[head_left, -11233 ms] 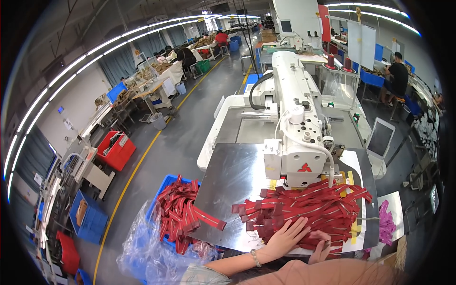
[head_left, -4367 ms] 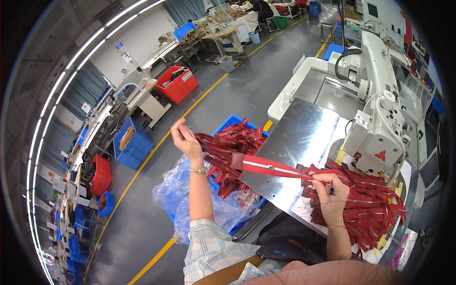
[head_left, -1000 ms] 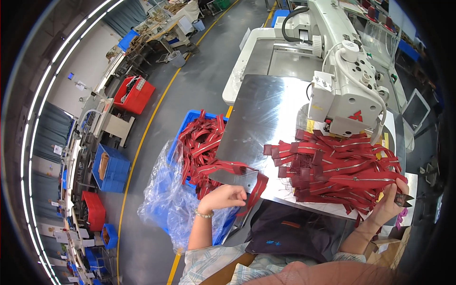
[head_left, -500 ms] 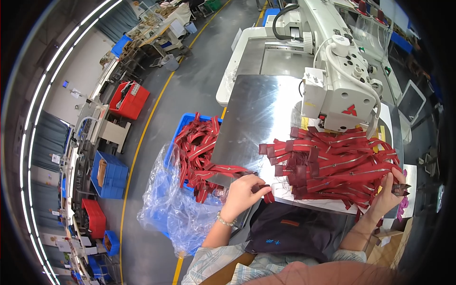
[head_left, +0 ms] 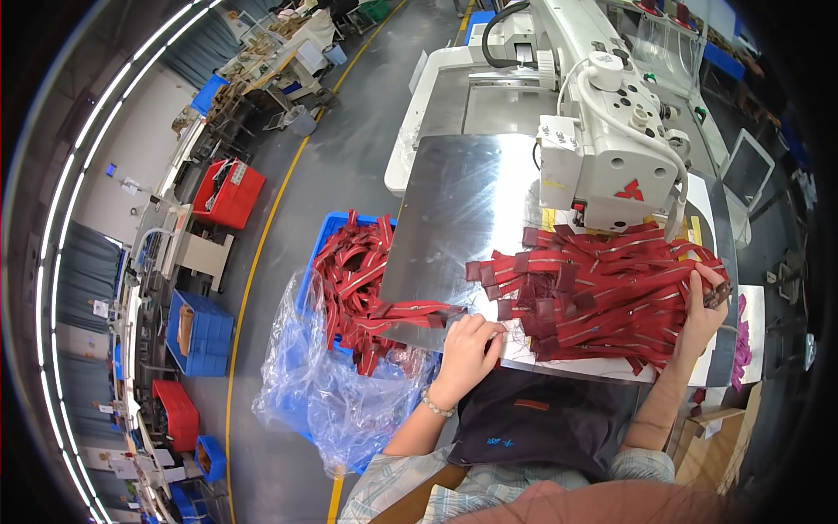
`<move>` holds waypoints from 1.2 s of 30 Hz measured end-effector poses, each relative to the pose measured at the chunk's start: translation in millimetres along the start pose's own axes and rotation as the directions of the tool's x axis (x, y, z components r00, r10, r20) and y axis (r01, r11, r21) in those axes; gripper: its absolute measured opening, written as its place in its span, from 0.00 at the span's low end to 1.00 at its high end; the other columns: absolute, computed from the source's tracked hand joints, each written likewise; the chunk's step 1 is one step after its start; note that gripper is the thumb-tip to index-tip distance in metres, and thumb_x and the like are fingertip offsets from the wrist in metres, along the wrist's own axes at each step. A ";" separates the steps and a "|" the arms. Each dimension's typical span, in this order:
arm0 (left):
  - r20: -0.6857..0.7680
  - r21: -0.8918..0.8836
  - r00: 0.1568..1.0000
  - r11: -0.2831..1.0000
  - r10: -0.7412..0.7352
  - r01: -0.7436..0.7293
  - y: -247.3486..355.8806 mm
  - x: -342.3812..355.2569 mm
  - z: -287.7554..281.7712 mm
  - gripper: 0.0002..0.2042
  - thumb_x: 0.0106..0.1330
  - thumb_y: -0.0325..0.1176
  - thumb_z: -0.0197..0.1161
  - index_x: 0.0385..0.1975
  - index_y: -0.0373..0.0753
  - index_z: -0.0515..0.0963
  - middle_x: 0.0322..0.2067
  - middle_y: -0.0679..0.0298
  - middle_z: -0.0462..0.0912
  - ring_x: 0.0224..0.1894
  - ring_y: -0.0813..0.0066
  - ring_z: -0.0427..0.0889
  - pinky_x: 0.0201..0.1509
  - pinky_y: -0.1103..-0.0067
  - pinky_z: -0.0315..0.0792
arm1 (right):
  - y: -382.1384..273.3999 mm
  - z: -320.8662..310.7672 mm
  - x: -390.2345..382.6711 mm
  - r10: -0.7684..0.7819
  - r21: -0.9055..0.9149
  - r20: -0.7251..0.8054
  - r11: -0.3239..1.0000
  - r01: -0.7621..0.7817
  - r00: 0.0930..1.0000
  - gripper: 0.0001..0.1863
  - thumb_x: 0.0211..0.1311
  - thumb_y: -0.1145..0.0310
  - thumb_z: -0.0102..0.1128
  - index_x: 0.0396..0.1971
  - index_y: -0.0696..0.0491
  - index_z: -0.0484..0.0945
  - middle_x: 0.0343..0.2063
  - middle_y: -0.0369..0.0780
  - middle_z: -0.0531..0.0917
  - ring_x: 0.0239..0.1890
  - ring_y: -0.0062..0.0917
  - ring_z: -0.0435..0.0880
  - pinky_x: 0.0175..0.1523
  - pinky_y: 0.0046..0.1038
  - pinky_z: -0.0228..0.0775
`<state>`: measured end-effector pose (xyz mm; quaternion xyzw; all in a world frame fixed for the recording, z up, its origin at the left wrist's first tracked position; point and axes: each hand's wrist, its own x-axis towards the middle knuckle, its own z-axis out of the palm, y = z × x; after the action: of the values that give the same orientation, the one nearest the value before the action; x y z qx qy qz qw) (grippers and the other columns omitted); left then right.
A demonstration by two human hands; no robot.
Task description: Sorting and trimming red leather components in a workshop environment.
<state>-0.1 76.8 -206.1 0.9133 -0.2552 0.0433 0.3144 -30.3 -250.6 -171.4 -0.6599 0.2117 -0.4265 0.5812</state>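
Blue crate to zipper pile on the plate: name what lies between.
In the head view: the metal plate, zippers trailing over its left corner, and the left hand.

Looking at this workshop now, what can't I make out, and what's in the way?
All in the head view:
- How the left hand grips, if at all: its own fingers and back cover the spot.
- The full shape of the small dark object at the right hand: fingers partly cover it.
- The bottom of the blue bin: red zippers and clear plastic hide it.
- Details of the far workbenches: too small.
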 end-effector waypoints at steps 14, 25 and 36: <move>0.098 -0.413 0.993 0.906 -0.062 0.098 0.1 -2.6 -8.3 0.07 0.63 0.27 0.51 0.25 0.32 0.70 0.15 0.64 0.71 0.15 0.81 0.70 0.20 0.84 0.63 | 12.3 5.8 9.6 0.008 -0.128 0.085 0.992 0.003 0.996 0.08 0.54 0.76 0.59 0.34 0.61 0.75 0.28 0.34 0.76 0.30 0.13 0.72 0.38 0.14 0.62; 0.129 -0.630 0.959 0.726 -0.252 0.276 -11.7 -3.5 -3.2 0.06 0.60 0.26 0.56 0.23 0.34 0.72 0.11 0.75 0.61 0.15 0.91 0.53 0.17 0.87 0.48 | 13.1 9.2 3.6 -0.055 -0.368 0.182 0.922 0.120 0.982 0.05 0.55 0.74 0.57 0.30 0.59 0.75 0.20 0.32 0.75 0.24 0.11 0.68 0.30 0.13 0.58; 0.098 -0.666 0.954 0.694 -0.283 0.275 -8.3 -6.4 -7.7 0.06 0.61 0.26 0.56 0.22 0.34 0.72 0.11 0.77 0.61 0.15 0.92 0.52 0.17 0.88 0.47 | -10.4 29.8 -101.6 0.203 0.188 0.683 0.879 -0.438 0.701 0.21 0.66 0.51 0.37 0.34 0.56 0.67 0.16 0.29 0.61 0.18 0.10 0.54 0.22 0.15 0.44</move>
<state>-0.9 89.8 -206.1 0.7654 -0.1101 -0.0945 0.6270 -63.9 -151.9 -192.6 -0.6079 0.0360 -0.0930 0.7877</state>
